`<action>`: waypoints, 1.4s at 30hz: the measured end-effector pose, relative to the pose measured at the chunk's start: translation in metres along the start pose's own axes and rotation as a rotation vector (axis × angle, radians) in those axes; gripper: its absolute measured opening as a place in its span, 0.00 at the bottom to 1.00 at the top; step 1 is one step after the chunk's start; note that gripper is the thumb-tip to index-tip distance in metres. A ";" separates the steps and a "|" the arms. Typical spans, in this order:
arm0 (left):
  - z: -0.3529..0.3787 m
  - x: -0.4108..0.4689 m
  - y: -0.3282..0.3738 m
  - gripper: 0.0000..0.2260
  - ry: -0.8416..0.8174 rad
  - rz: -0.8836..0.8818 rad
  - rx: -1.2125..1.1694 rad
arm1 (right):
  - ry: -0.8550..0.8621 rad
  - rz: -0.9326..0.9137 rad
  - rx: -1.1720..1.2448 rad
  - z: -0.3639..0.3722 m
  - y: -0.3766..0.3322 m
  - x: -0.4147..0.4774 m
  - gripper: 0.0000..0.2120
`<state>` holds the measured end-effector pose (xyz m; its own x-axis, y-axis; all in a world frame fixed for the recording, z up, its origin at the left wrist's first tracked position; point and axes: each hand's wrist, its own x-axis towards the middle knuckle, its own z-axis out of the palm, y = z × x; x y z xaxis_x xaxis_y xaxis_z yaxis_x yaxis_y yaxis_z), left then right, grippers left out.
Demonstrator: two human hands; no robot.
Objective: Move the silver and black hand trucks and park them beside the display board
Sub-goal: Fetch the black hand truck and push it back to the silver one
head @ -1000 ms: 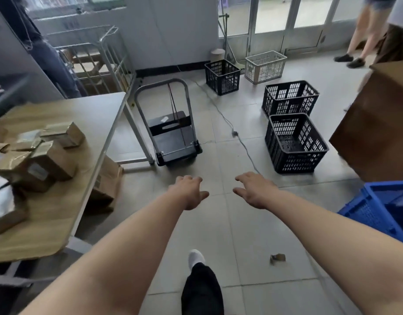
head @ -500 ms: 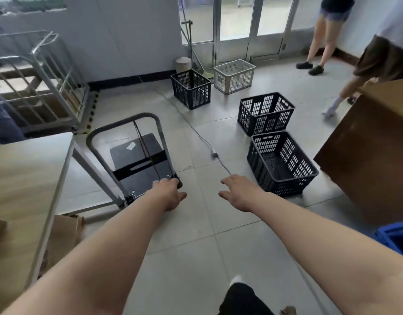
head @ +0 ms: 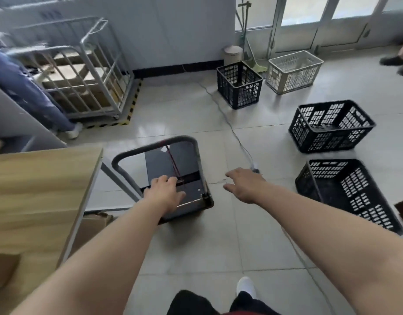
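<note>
Item: folding platform hand truck (head: 173, 176), black deck, silver handle | Location: floor, beside counter (head: 43, 189) corner | Handling: likely rigid, rolls easily; take the handle's top bar | left hand (head: 165, 193) fingers loosely spread over deck, right hand (head: 242, 185) fingers spread, empty
</note>
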<state>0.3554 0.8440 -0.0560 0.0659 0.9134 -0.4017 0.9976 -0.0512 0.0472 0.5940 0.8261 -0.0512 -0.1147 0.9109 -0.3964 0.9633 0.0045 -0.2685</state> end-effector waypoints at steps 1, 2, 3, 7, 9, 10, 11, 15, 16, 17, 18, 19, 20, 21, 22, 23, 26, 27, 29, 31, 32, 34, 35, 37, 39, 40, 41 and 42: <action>-0.003 0.008 -0.012 0.26 0.000 -0.037 -0.002 | -0.014 -0.025 -0.004 -0.001 -0.008 0.014 0.25; -0.007 0.018 -0.023 0.26 0.003 -0.070 -0.004 | -0.025 -0.043 -0.003 -0.002 -0.016 0.028 0.24; -0.011 0.029 -0.033 0.27 0.009 -0.106 -0.013 | -0.034 -0.056 0.003 -0.004 -0.023 0.042 0.24; -0.033 0.081 -0.072 0.29 0.062 -0.178 -0.065 | -0.031 -0.077 0.012 -0.012 -0.052 0.101 0.24; -0.040 0.110 -0.091 0.30 0.099 -0.154 -0.071 | -0.002 -0.071 0.006 -0.016 -0.068 0.130 0.25; -0.043 0.125 -0.100 0.30 0.108 -0.138 -0.069 | 0.017 -0.066 0.007 -0.018 -0.076 0.145 0.25; -0.045 0.140 -0.110 0.30 0.103 -0.126 -0.071 | 0.036 -0.061 0.012 -0.019 -0.085 0.159 0.26; -0.041 0.185 -0.146 0.27 -0.003 -0.074 -0.066 | 0.101 -0.091 -0.018 -0.021 -0.116 0.211 0.27; -0.039 0.192 -0.152 0.25 -0.039 -0.064 -0.063 | 0.087 -0.102 -0.034 -0.020 -0.121 0.222 0.28; -0.036 0.197 -0.156 0.23 -0.066 -0.059 -0.060 | 0.062 -0.110 -0.046 -0.018 -0.125 0.233 0.27; -0.033 0.202 -0.161 0.21 -0.080 -0.055 -0.060 | 0.039 -0.111 -0.047 -0.015 -0.129 0.243 0.27; -0.029 0.203 -0.162 0.18 -0.075 -0.047 -0.068 | 0.032 -0.109 -0.040 -0.012 -0.131 0.248 0.26; -0.026 0.203 -0.162 0.16 -0.060 -0.038 -0.079 | 0.042 -0.101 -0.019 -0.010 -0.131 0.252 0.23; -0.024 0.205 -0.163 0.15 -0.048 -0.030 -0.090 | 0.058 -0.080 0.018 -0.009 -0.133 0.258 0.20; -0.022 0.207 -0.164 0.14 -0.034 -0.027 -0.097 | 0.076 -0.062 0.047 -0.007 -0.133 0.262 0.17; -0.021 0.208 -0.165 0.13 -0.023 -0.028 -0.103 | 0.093 -0.058 0.062 -0.006 -0.133 0.264 0.15; -0.018 0.206 -0.166 0.13 -0.019 -0.028 -0.114 | 0.138 -0.058 0.095 0.000 -0.130 0.262 0.14; -0.016 0.203 -0.166 0.12 -0.010 -0.026 -0.111 | 0.154 -0.058 0.106 0.003 -0.129 0.258 0.14; -0.012 0.193 -0.166 0.12 0.017 -0.026 -0.101 | 0.173 -0.061 0.116 0.009 -0.130 0.249 0.13; -0.007 0.183 -0.165 0.12 0.030 -0.025 -0.089 | 0.170 -0.064 0.120 0.014 -0.130 0.236 0.13; -0.005 0.177 -0.163 0.12 0.026 -0.025 -0.088 | 0.164 -0.068 0.121 0.016 -0.129 0.229 0.13; 0.000 0.162 -0.157 0.12 0.009 -0.034 -0.093 | 0.147 -0.073 0.112 0.019 -0.123 0.211 0.13; 0.004 0.153 -0.152 0.12 0.007 -0.035 -0.092 | 0.142 -0.073 0.106 0.022 -0.119 0.202 0.13; 0.016 0.131 -0.140 0.11 0.015 -0.030 -0.093 | 0.141 -0.069 0.093 0.029 -0.107 0.180 0.13; 0.029 0.110 -0.124 0.10 0.024 -0.035 -0.108 | 0.150 -0.072 0.078 0.037 -0.093 0.159 0.13; 0.035 0.101 -0.116 0.10 0.028 -0.044 -0.116 | 0.155 -0.080 0.069 0.041 -0.086 0.151 0.13; 0.040 0.092 -0.107 0.10 0.034 -0.056 -0.126 | 0.156 -0.089 0.060 0.043 -0.078 0.142 0.13; 0.045 0.084 -0.099 0.10 0.043 -0.067 -0.138 | 0.153 -0.098 0.052 0.045 -0.071 0.134 0.13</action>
<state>0.2629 0.9075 -0.1355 -0.0048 0.9295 -0.3687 0.9869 0.0638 0.1480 0.4998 0.9296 -0.1246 -0.1653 0.9592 -0.2294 0.9350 0.0785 -0.3458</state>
